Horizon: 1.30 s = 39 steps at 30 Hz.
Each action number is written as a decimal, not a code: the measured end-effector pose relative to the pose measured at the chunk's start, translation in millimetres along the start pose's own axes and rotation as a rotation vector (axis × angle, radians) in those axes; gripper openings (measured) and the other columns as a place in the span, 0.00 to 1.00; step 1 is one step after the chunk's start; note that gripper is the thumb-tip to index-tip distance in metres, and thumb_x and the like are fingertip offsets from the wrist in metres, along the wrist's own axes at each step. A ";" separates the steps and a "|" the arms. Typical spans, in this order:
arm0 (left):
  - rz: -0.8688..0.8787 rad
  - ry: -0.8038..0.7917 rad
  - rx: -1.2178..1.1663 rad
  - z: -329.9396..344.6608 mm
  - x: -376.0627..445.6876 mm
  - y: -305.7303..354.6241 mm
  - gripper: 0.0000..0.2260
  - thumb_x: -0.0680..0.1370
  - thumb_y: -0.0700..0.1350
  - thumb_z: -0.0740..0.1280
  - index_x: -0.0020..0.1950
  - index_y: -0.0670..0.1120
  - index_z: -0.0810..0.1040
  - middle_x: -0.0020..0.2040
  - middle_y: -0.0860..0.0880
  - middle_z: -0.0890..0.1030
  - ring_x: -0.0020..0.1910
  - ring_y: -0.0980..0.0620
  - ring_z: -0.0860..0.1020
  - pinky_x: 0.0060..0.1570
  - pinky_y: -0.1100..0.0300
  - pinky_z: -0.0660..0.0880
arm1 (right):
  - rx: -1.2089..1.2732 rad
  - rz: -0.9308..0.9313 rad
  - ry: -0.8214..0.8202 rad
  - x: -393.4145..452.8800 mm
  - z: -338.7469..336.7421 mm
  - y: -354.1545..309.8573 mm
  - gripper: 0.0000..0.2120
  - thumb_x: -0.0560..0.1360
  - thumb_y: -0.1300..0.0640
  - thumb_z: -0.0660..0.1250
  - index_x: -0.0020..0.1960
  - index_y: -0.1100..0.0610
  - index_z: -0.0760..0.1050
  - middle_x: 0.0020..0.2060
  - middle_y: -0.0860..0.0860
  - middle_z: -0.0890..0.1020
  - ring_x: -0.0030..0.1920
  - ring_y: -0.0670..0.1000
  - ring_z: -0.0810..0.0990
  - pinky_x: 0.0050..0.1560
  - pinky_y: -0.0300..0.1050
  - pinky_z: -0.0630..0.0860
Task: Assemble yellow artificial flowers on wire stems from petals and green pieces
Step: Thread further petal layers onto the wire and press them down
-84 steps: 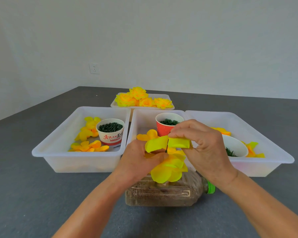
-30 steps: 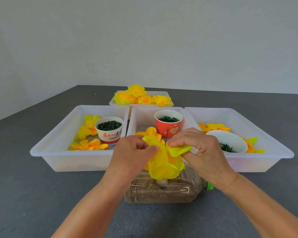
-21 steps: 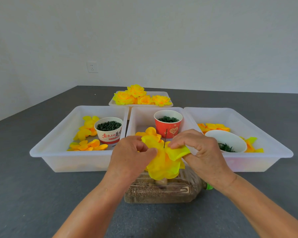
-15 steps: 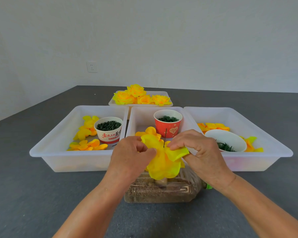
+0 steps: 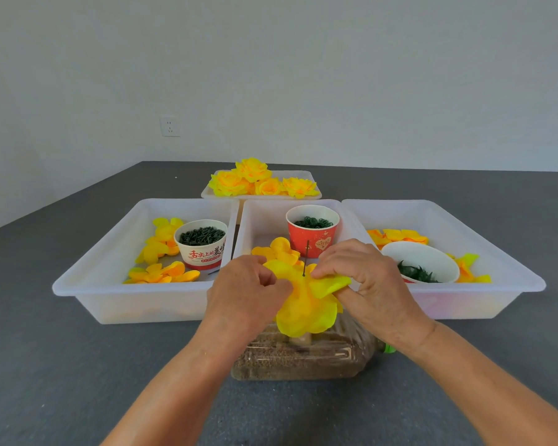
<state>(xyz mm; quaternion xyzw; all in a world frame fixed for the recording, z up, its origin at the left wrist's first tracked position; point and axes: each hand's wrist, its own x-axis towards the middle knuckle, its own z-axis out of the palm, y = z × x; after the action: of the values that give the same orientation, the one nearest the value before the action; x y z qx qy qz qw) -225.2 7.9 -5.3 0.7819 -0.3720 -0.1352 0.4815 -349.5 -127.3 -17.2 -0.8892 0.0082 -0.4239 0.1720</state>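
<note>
Near the front edge of the dark grey desk (image 5: pixel 62 365), left hand (image 5: pixel 244 296) and right hand (image 5: pixel 372 281) both pinching a layered yellow petal piece (image 5: pixel 306 309), one on each side, fingers curled into the fabric; a thin dark wire stem (image 5: pixel 306 257) poking upright through the centre of the petals between the two hands. Directly beneath, a clear plastic bottle (image 5: pixel 300 358) on its side, filled with brown grain, green cap at its right end. Behind the hands, three white trays side by side: left tray (image 5: pixel 110 304) with loose yellow petals and a white paper cup (image 5: pixel 202 244) of dark green pieces; middle tray (image 5: pixel 258 214) with a red paper cup (image 5: pixel 313 231) of green rings; right tray (image 5: pixel 496 252) with petals and a white bowl (image 5: pixel 421 263) of green leafy pieces. Toward the far edge, a fourth tray (image 5: pixel 310 181) with finished yellow flowers (image 5: pixel 255 181)
</note>
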 end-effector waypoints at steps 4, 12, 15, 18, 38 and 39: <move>0.014 -0.007 0.031 -0.7 -0.5 -3.0 0.12 0.72 0.44 0.68 0.34 0.37 0.81 0.54 0.51 0.81 0.59 0.49 0.76 0.57 0.44 0.72 | -0.062 -0.073 0.018 2.8 -0.4 1.2 0.05 0.67 0.63 0.71 0.42 0.59 0.83 0.40 0.52 0.84 0.45 0.54 0.81 0.46 0.53 0.78; 0.016 -0.016 0.076 0.4 -1.2 -2.4 0.12 0.72 0.44 0.69 0.32 0.39 0.81 0.61 0.52 0.78 0.59 0.48 0.75 0.57 0.45 0.72 | -0.050 -0.048 -0.033 -0.6 2.0 6.4 0.09 0.66 0.69 0.70 0.42 0.58 0.84 0.40 0.51 0.84 0.47 0.51 0.80 0.47 0.52 0.77; 0.014 -0.024 0.126 1.4 -3.7 -1.3 0.13 0.72 0.44 0.69 0.32 0.37 0.80 0.57 0.51 0.80 0.57 0.49 0.76 0.56 0.45 0.73 | -0.032 -0.010 -0.088 -2.6 2.5 7.6 0.12 0.66 0.71 0.71 0.42 0.56 0.84 0.41 0.49 0.84 0.49 0.51 0.79 0.49 0.54 0.76; 0.000 -0.006 0.174 1.5 -6.4 1.3 0.15 0.73 0.44 0.69 0.30 0.36 0.79 0.50 0.46 0.82 0.47 0.46 0.78 0.51 0.44 0.75 | -0.009 0.001 -0.094 -1.8 3.1 7.6 0.11 0.66 0.72 0.72 0.41 0.57 0.84 0.40 0.48 0.84 0.49 0.52 0.79 0.49 0.56 0.76; 0.063 -0.020 0.289 -4.0 -13.4 7.3 0.21 0.75 0.51 0.67 0.24 0.43 0.69 0.39 0.38 0.79 0.39 0.40 0.76 0.45 0.49 0.73 | 0.057 0.040 -0.053 -6.1 -10.8 4.2 0.08 0.63 0.69 0.73 0.38 0.58 0.84 0.45 0.48 0.84 0.53 0.53 0.78 0.53 0.59 0.74; 0.063 -0.019 0.291 -3.8 -13.7 7.7 0.22 0.75 0.51 0.67 0.24 0.44 0.68 0.39 0.38 0.79 0.39 0.40 0.76 0.44 0.49 0.72 | 0.048 0.030 -0.048 -6.1 -9.4 3.8 0.06 0.62 0.67 0.72 0.37 0.59 0.84 0.44 0.48 0.85 0.52 0.51 0.78 0.52 0.59 0.75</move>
<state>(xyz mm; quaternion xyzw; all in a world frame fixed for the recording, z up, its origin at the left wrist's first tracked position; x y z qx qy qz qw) -235.9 18.1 1.1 0.8301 -0.4169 -0.0720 0.3633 -360.0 -132.7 -17.5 -0.8946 0.0071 -0.3998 0.1995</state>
